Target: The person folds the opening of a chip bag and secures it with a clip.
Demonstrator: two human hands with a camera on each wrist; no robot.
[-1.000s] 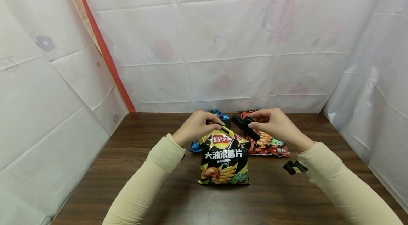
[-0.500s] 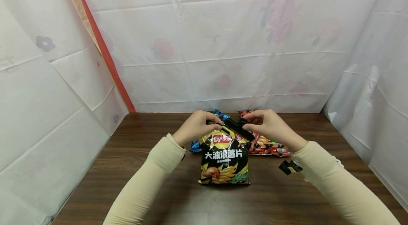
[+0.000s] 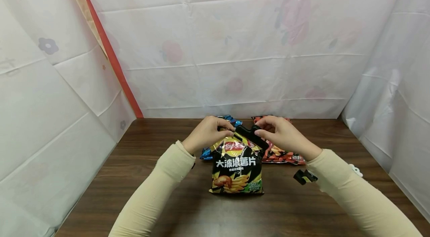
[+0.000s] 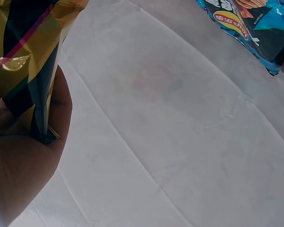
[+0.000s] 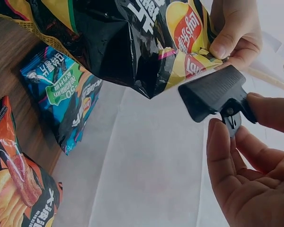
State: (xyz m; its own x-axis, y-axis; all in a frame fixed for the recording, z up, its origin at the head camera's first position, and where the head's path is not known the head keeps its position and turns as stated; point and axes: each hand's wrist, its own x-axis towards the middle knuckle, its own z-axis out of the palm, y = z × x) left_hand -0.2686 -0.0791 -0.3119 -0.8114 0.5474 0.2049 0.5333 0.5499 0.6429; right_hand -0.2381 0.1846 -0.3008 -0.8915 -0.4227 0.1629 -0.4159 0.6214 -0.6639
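A black and yellow Lay's chip bag (image 3: 236,171) stands upright on the table, its top folded over. My left hand (image 3: 209,132) pinches the folded top at its left end; in the left wrist view the bag's gold corner (image 4: 28,61) lies between thumb and fingers. Thumb and fingers of my right hand (image 3: 285,136) squeeze the handles of a black bag clip (image 3: 250,137). In the right wrist view the clip's wide mouth (image 5: 210,94) is right at the folded edge, beside the left fingertips.
Behind the black bag lie a blue chip bag (image 3: 206,154) on the left and a red chip bag (image 3: 285,156) on the right. A small white object (image 3: 356,170) shows past the right sleeve. White cloth (image 3: 235,43) hangs behind the wooden table (image 3: 161,199).
My right hand has moved left with the clip, bringing it from over the red bag to the black bag's top edge. The left hand and the black bag stay put.
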